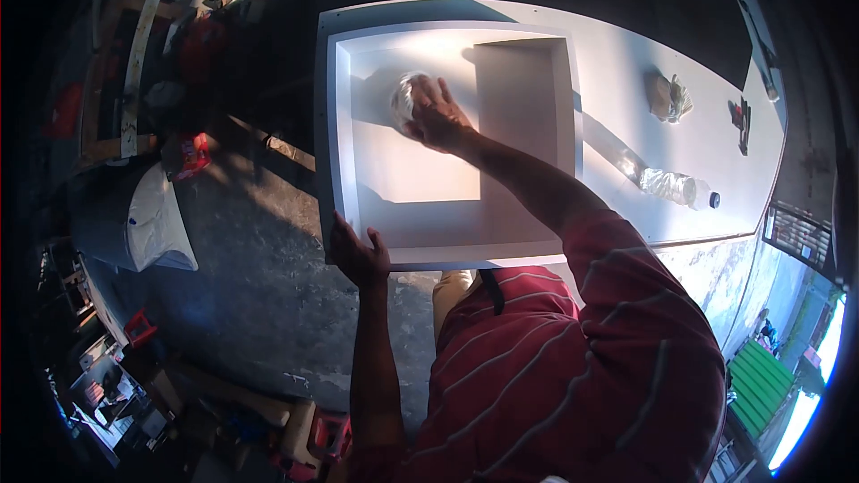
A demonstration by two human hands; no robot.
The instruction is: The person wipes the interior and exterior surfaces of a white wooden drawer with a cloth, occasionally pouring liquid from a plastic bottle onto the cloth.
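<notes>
Right hand, fingers partly spread over a pale wad inside the shallow white box; whether they clamp it, I cannot tell. Box walls stand joined on the white tabletop. I judge handwork inside under way, but its remaining extent unclear (sunlight and shadow divide the panel). Left hand, thumb and fingers apart, at the near left corner. Farther right: bottle, crumpled bag. Wad blurred, underside hidden; left-hand clutter fades into darkness.

A white worktable carries a shallow white box, a crumpled bag and a clear plastic bottle lying on its side.
</notes>
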